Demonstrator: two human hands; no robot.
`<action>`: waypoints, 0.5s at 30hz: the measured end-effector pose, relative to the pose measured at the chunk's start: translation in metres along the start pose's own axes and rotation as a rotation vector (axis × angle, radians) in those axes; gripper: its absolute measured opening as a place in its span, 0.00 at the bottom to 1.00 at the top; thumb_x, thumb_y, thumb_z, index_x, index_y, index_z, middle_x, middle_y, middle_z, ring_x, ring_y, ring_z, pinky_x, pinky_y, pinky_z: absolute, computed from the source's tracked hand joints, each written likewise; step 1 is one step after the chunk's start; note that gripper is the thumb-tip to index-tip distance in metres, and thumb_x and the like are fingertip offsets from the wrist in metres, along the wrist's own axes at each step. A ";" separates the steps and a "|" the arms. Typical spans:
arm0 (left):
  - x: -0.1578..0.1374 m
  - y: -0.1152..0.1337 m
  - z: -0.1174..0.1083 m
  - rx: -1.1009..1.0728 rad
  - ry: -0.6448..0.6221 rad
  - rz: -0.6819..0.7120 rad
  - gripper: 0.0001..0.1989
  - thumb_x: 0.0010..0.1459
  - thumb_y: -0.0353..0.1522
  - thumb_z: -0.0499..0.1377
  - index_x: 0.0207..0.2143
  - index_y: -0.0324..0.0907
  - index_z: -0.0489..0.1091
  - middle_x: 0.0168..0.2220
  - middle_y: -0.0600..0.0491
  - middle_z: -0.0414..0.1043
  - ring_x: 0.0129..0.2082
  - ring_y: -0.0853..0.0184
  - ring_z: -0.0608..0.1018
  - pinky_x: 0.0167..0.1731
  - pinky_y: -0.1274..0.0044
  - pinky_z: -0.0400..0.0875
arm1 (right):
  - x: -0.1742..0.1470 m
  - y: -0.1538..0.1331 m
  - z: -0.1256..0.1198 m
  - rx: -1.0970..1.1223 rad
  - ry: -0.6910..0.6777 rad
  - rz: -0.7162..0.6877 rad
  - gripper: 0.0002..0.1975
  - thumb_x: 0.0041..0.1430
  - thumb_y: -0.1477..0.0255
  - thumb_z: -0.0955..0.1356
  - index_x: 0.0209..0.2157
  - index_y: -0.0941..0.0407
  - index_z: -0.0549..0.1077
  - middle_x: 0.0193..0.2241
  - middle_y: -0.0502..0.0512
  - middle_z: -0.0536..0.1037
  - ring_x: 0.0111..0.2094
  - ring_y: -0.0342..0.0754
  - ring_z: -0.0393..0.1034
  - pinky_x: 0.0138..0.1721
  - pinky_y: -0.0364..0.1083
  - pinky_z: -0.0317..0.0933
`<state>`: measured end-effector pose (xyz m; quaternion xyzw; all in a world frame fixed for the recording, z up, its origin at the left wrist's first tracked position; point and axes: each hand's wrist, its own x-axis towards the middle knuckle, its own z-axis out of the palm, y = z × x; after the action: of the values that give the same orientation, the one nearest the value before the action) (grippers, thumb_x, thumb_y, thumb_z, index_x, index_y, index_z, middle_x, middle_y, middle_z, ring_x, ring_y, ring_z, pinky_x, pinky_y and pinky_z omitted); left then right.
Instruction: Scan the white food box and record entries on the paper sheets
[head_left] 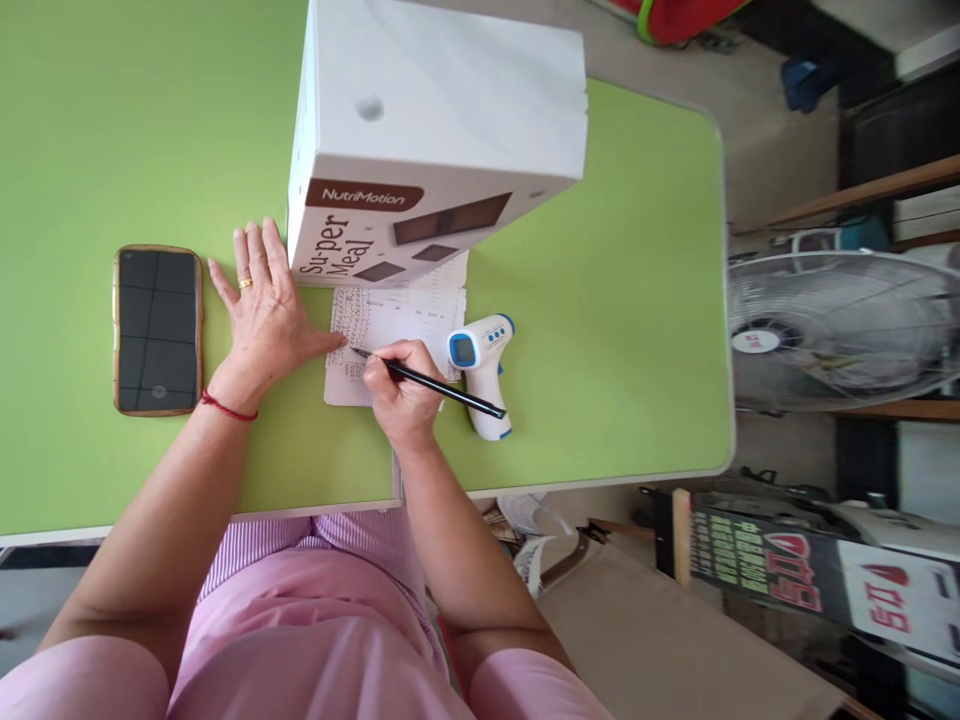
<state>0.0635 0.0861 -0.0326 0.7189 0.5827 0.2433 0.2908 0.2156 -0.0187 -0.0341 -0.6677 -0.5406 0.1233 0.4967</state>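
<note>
A: ok what's the grip?

B: right hand [409,395] has a black pen [450,386] pinched, tip at the paper sheet's [412,305] left part, can't tell if it's touching. left hand [270,315] is spread flat, holding nothing, thumb over the sheet's left edge.

A: how far along?

B: partway, I'd guess. sheet's left part is densely marked, right's far sparser. NutriMotion box [442,90] hides the top, so no clue there. infrared thermometer [486,385]'s at the sheet's right edge.
</note>
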 end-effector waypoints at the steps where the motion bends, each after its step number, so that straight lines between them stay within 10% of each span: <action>1: 0.000 0.000 0.000 -0.006 -0.002 -0.005 0.66 0.42 0.43 0.77 0.75 0.41 0.43 0.77 0.39 0.36 0.77 0.41 0.32 0.69 0.48 0.12 | 0.000 0.000 0.000 0.003 0.004 -0.003 0.06 0.57 0.67 0.66 0.29 0.53 0.69 0.21 0.44 0.70 0.22 0.41 0.63 0.26 0.42 0.61; 15: 0.001 0.000 -0.002 -0.035 -0.010 0.000 0.67 0.42 0.43 0.78 0.75 0.40 0.43 0.77 0.38 0.36 0.76 0.40 0.32 0.69 0.47 0.12 | -0.001 -0.001 0.001 0.013 0.034 -0.043 0.03 0.56 0.72 0.66 0.28 0.53 0.68 0.20 0.42 0.69 0.21 0.40 0.63 0.26 0.42 0.60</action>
<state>0.0620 0.0870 -0.0315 0.7150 0.5767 0.2499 0.3063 0.2138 -0.0186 -0.0343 -0.6546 -0.5456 0.1049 0.5126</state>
